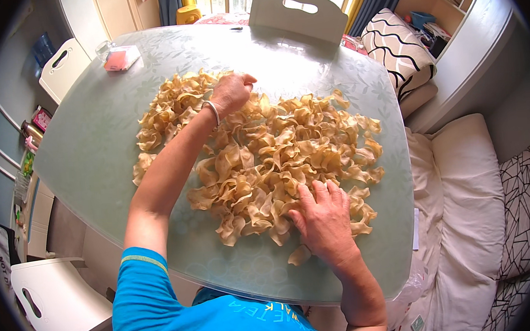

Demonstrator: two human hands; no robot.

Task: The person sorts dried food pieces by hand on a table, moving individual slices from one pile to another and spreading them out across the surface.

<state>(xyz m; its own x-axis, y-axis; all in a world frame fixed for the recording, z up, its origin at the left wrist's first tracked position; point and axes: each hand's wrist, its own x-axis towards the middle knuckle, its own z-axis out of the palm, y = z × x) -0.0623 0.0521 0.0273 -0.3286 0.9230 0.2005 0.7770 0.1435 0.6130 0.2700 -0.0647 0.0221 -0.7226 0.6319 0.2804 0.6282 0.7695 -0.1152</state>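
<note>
A wide pile of thin, curled, yellowish-tan dried slices [271,159] is spread over the middle of the glass-topped table [99,171]. Stretched across the pile's far side, my left hand [231,94] wears a bracelet on its wrist. Its fingers are curled in, and whether they hold anything is hidden. My right hand [327,219] rests palm down at the near right edge of the pile, fingers apart and touching the slices. One loose slice [299,255] lies just beside its wrist, apart from the others.
A pink-and-white packet [121,58] and a clear glass jar [106,50] stand at the table's far left. White chairs surround the table: one behind it [297,15], one at far left [65,70], one at near left [62,299]. A cream sofa [465,213] lines the right side.
</note>
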